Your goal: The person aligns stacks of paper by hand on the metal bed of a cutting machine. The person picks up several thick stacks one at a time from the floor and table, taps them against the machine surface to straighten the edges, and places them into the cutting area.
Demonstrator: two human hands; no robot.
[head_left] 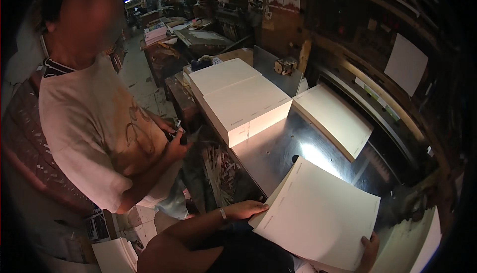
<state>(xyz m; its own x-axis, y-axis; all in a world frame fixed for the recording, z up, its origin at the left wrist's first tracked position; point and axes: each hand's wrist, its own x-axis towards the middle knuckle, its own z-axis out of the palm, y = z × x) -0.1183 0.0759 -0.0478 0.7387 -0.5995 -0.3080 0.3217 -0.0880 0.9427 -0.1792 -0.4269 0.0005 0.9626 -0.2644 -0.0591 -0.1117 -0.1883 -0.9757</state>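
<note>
I hold a stack of large cream paper sheets (318,213) tilted in front of me, over the near end of the metal table (263,156). My left hand (247,209) grips its left edge, thumb on top and the other fingers underneath. At the lower right edge, my right hand (369,251) is closed on the same stack, its thumb showing on the top sheet. Faint printed marks run along the sheets' margins. Beyond them lies another paper stack (335,119) against the dark machine (392,119). A taller block of paper (243,94) stands at the table's far left.
On the left stands another person (99,124), both hands around a small object I cannot make out. Paper strips (218,173) hang beside the table's left edge. More paper sits at the lower left (114,255) and lower right (412,243). Cluttered benches (198,37) fill the back.
</note>
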